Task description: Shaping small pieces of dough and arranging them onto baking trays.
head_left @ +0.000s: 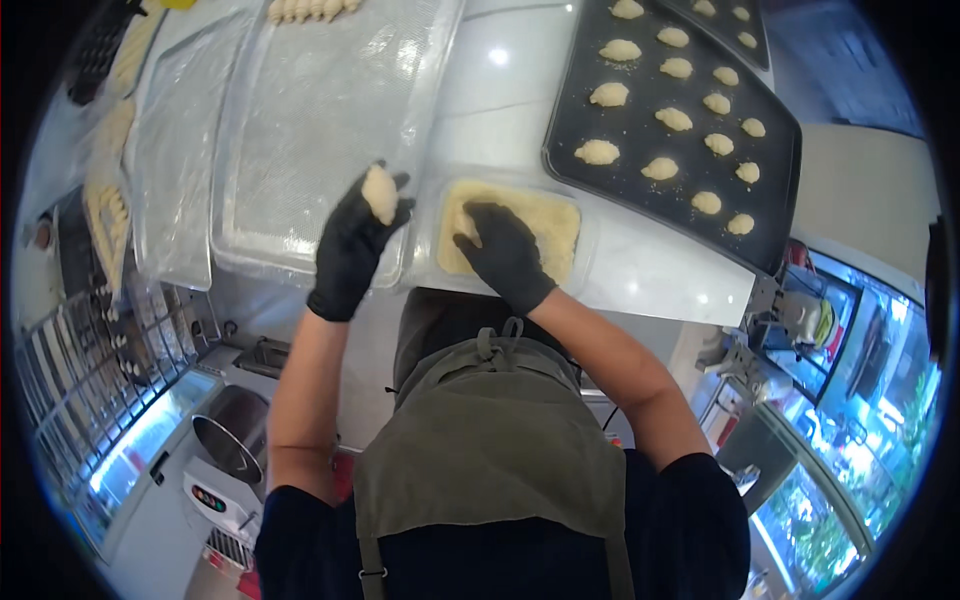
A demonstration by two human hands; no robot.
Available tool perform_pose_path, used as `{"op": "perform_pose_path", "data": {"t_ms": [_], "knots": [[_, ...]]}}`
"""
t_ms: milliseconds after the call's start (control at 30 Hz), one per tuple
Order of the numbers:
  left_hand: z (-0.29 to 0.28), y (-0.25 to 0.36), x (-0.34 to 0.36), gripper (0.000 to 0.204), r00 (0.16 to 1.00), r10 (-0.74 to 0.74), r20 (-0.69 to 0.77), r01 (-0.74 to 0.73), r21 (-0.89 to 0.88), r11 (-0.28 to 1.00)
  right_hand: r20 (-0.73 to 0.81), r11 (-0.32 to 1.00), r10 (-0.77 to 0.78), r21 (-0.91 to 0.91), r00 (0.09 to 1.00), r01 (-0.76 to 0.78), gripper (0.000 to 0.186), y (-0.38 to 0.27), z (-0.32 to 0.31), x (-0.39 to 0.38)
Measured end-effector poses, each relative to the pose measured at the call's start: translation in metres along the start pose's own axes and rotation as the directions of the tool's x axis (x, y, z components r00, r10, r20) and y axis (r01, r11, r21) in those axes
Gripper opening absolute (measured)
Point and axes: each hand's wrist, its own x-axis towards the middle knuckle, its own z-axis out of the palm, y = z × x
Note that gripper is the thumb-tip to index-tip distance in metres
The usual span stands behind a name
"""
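My left hand (348, 245), in a black glove, holds a small pale shaped dough roll (380, 194) between its fingers, over the near right corner of a plastic-covered tray (320, 125). To its right, a shallow rectangular container (586, 240) holds a layer of yellowish crumbs (555, 230). My right hand (500, 252), also gloved in black, reaches down into it. Its fingers curl around another pale dough roll (470, 217), partly covered by the hand, at the container's left side.
At the right, a dark baking tray (635, 130) bears several spaced dough rolls with crumbs around them. More dough rolls (312, 9) sit close together at the plastic-covered tray's far end. A second plastic-covered tray (180, 170) lies left. The white table's front edge (680, 310) runs before me.
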Motion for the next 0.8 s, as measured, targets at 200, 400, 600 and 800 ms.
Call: {"op": "perform_pose_path", "data": {"t_ms": [200,400,600,800], "knots": [[0.022,-0.089,-0.054,0.06,0.986,0.086,-0.144,-0.124,-0.277,0.953,0.192,0.952,0.111,0.262,0.975,-0.16,0.046,-0.001,-0.002,0.004],[0.034,-0.102,-0.05,0.055,0.969,0.173,-0.178,-0.237,-0.45,0.861,-0.015,0.943,-0.196,0.272,0.981,0.193,0.048,0.012,0.018,0.001],[0.043,-0.105,-0.049,0.053,0.962,0.215,-0.167,-0.264,-0.371,0.891,0.202,0.983,-0.089,0.175,0.975,0.053,0.035,0.011,-0.016,0.004],[0.043,-0.107,-0.045,0.052,0.959,0.191,-0.21,-0.255,-0.339,0.906,0.355,0.995,-0.046,0.096,0.934,0.012,0.035,-0.018,-0.015,0.008]]}}
